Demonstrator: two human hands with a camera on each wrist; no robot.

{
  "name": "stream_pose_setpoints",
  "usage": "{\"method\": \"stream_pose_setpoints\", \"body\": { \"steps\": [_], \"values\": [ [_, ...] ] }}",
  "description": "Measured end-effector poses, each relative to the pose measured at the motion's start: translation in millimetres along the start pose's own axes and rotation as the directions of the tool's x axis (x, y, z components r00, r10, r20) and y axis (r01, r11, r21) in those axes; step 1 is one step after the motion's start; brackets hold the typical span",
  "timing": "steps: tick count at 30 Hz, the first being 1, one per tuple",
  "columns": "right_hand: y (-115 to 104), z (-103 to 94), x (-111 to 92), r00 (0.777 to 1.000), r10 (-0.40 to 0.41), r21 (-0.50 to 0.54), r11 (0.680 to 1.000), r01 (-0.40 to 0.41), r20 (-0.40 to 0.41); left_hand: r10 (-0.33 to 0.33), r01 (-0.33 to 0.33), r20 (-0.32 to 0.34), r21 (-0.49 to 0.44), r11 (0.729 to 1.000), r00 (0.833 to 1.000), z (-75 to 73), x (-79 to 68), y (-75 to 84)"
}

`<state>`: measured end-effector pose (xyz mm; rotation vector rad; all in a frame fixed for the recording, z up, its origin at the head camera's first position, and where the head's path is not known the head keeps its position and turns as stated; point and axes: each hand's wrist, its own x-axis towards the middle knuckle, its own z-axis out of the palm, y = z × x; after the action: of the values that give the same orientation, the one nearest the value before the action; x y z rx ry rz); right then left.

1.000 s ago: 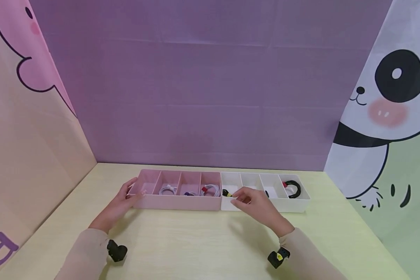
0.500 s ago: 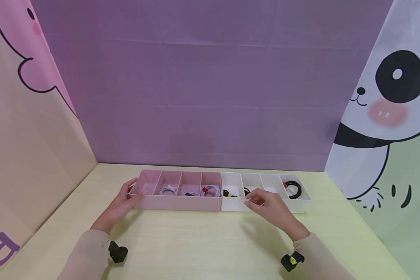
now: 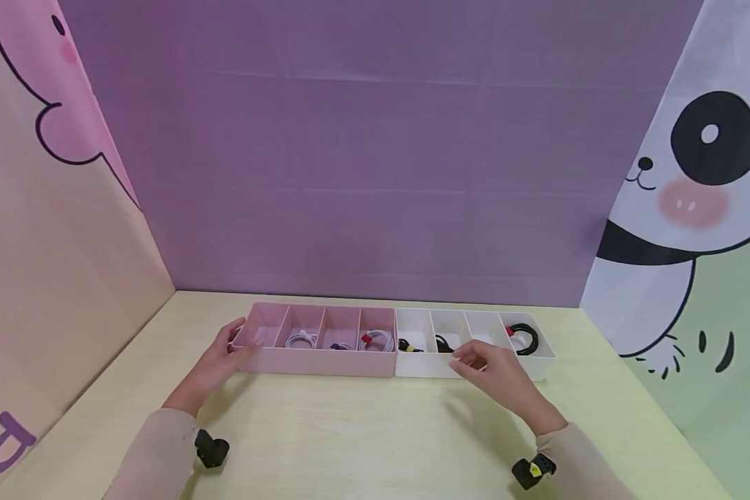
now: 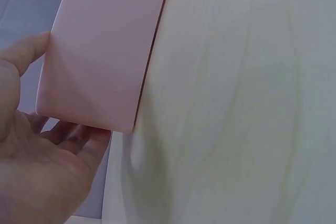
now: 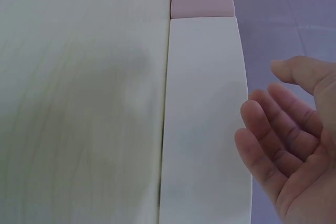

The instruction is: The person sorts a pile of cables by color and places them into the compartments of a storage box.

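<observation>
A pink divided storage box and a white divided storage box stand end to end on the table. My left hand grips the pink box's left end; the left wrist view shows the thumb at its rim and the fingers curled against its end wall. My right hand hovers at the white box's front rim, fingers loosely bent, nothing between them. Behind it, a black coiled cable lies in the second white compartment. A black cable with a yellow tie lies in the first.
Pink compartments hold a white cable, a cable with a dark blue tie and a white cable with a red tie. A thick black cable occupies the rightmost white compartment. A purple backdrop rises behind the table.
My right hand has moved right along the white box, away from the first compartment and past the second, uncovering the black coiled cable there. My left hand stays at the pink box.
</observation>
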<state>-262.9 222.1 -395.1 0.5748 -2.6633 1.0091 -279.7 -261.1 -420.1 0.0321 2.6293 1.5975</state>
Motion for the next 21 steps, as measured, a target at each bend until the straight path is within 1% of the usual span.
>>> {"method": "stream_pose_setpoints", "body": {
  "steps": [4,8,10,12,18,21],
  "values": [
    [2.1,-4.2,-3.3,1.000,0.001,-0.001,1.000,-0.001,-0.006,0.016,-0.016,-0.018,0.004,1.000,1.000,-0.3,-1.9,1.4],
    [4.6,-9.4,-6.2,1.000,-0.001,-0.012,1.000,0.001,-0.027,0.081,-0.080,-0.057,0.014,0.997,0.995,0.2,-4.1,3.6],
    [6.4,-11.5,-7.9,0.999,0.004,-0.016,1.000,-0.005,-0.034,0.115,-0.114,-0.068,0.017,0.993,0.991,0.3,-5.4,4.8],
    [8.4,-13.3,-9.3,0.999,0.009,-0.018,1.000,-0.010,-0.035,0.136,-0.135,-0.075,0.012,0.991,0.988,0.5,-6.8,5.7],
    [12.9,-17.0,-12.4,0.999,0.013,-0.019,1.000,-0.014,-0.040,0.148,-0.147,-0.081,0.020,0.989,0.986,-0.4,-7.6,8.7],
    [15.8,-20.4,-14.5,0.999,0.031,-0.035,0.999,-0.032,-0.042,0.173,-0.169,-0.090,0.052,0.984,0.981,0.8,-9.0,10.1]
  ]
}}
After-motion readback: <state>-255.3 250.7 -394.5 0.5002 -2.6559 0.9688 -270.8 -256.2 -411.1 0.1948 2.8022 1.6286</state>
